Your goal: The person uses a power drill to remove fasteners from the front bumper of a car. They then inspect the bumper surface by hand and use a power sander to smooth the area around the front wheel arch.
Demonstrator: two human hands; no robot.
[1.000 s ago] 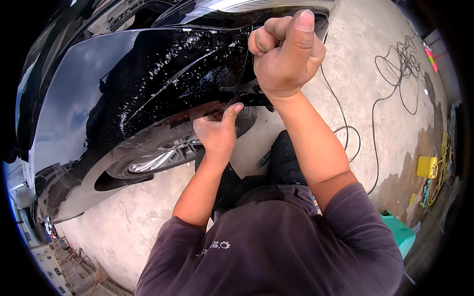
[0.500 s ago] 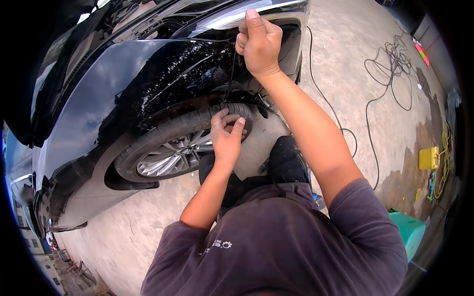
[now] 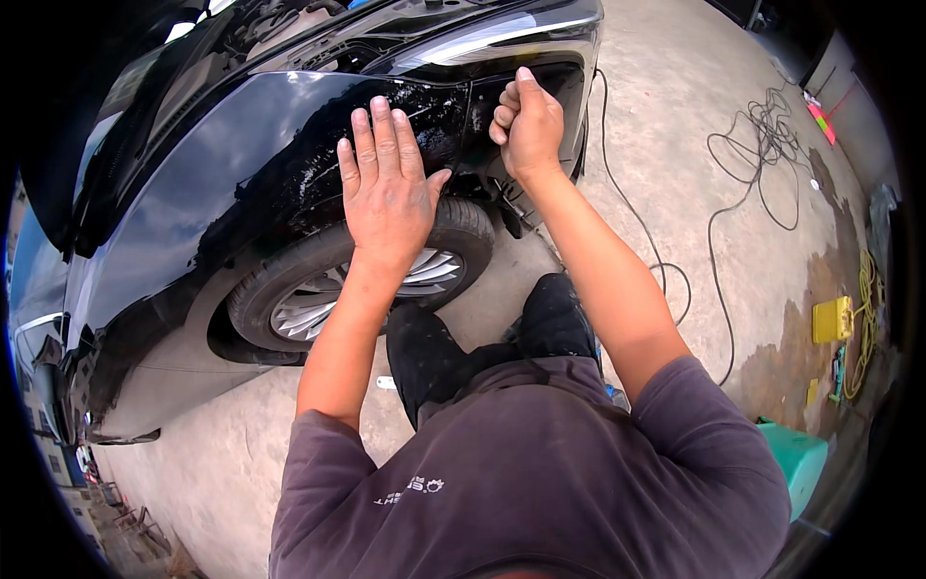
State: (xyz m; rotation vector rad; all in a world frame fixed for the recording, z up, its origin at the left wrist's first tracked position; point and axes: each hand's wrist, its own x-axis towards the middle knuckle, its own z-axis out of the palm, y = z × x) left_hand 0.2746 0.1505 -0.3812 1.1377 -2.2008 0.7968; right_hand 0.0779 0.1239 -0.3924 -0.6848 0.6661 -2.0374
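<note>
The black car fender (image 3: 212, 179) curves over the front wheel; pale scuff marks show on its glossy paint. My left hand (image 3: 391, 203) is spread in front of the fender, palm toward it and fingers pointing up. Whether its palm touches the panel I cannot tell. At the fender's front edge, below the headlight (image 3: 535, 34), my right hand (image 3: 532, 130) is closed with its thumb on top. Anything inside those fingers is hidden. Below both hands sits the tyre (image 3: 471, 230), with silver spokes on its wheel (image 3: 429, 273).
A black cable (image 3: 716, 280) winds over the concrete floor to a tangle at the right. Farther right are a yellow container (image 3: 831, 318), a coiled yellow hose (image 3: 868, 318) and a green bin (image 3: 796, 463). The engine bay (image 3: 289, 24) lies exposed beyond the fender.
My left hand has risen from beside the tyre to the fender, its curled fingers now spread. My right hand has come down a little from the headlight, still closed.
</note>
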